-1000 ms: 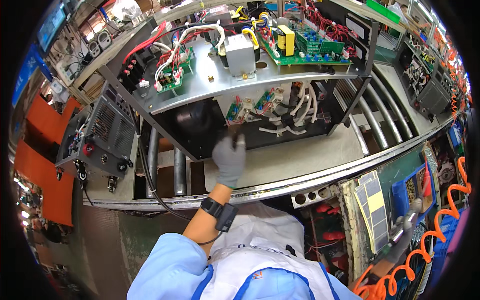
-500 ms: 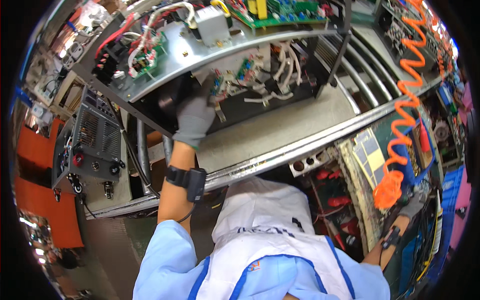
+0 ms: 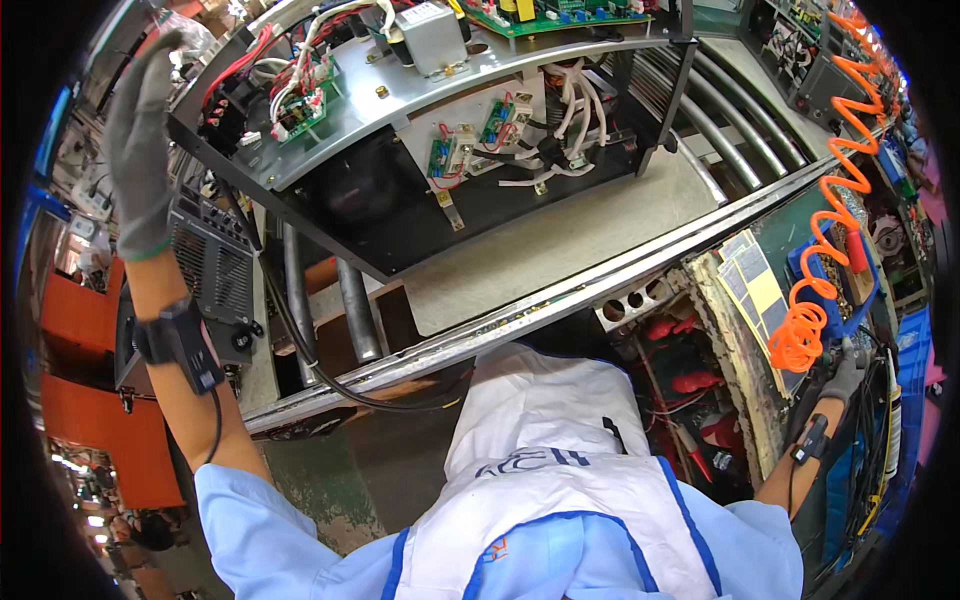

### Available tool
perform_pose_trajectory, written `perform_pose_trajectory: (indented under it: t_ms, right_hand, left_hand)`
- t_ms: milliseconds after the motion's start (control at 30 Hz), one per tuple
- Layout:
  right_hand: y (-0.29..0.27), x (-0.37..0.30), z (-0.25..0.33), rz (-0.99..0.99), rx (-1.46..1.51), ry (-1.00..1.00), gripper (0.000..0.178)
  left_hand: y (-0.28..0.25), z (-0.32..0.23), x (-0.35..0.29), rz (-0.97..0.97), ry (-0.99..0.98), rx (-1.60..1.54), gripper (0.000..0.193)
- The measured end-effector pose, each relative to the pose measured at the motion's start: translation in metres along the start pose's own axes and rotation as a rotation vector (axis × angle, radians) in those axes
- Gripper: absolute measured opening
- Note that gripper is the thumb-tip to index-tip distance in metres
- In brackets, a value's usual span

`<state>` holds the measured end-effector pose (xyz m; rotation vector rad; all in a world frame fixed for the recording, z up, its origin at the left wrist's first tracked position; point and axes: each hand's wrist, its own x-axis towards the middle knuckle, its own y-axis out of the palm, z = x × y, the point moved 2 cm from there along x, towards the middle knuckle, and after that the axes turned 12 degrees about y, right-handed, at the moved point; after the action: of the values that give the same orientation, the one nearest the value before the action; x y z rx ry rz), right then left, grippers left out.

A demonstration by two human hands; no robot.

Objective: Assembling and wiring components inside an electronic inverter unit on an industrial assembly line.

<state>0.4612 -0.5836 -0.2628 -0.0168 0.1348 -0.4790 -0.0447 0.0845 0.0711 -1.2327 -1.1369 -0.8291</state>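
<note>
My left hand [image 3: 142, 150], in a grey glove, is raised beside the left end of an open machine chassis [image 3: 345, 215]. Its fingers are stretched out and hold nothing. Inside the chassis, small green circuit boards [image 3: 440, 158] and a bundle of white cables [image 3: 585, 115] show on the lower level. A metal shelf [image 3: 385, 92] above carries a boxy transformer [image 3: 432, 40] and a larger green board [image 3: 560, 30]. Far to the right, my gloved right hand [image 3: 848, 370] is by the near edge of a blue bin [image 3: 868, 305]; its fingers are too small and dark to read.
The chassis stands on a board [image 3: 470, 290] over a roller conveyor [image 3: 355, 310] with a metal rail. An orange coiled hose [image 3: 800, 335] hangs at the right, by a yellow-and-grey sheet [image 3: 750, 280]. A second grey machine [image 3: 210, 255] stands at the left. A black cable [image 3: 350, 398] droops over the rail.
My left hand has come out of the chassis and moved up and left, fingers spread straight. My right hand has moved slightly up, closer to the blue bin. The view has shifted a little.
</note>
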Motion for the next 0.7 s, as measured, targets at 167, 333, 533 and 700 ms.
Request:
perform_pose_trajectory:
  t_ms: [167,333,533,700]
  right_hand:
    - [-0.024,-0.024,0.028,-0.086,-0.342,-0.238,0.054]
    - [-0.005,-0.129,0.090,-0.172,-0.207,-0.593,0.049]
    - [0.101,-0.274,0.101,0.311,0.116,-0.727,0.028]
    - [0.210,-0.351,0.076,0.967,-0.204,-0.698,0.022]
  left_hand:
    - [0.017,0.030,-0.022,-0.064,-0.210,-0.231,0.024]
    - [0.027,0.035,-0.027,-0.265,-0.211,-0.344,0.018]
    - [0.020,0.048,-0.029,-0.233,-0.201,-0.365,0.020]
    - [0.016,0.041,-0.029,-0.309,-0.256,-0.514,0.018]
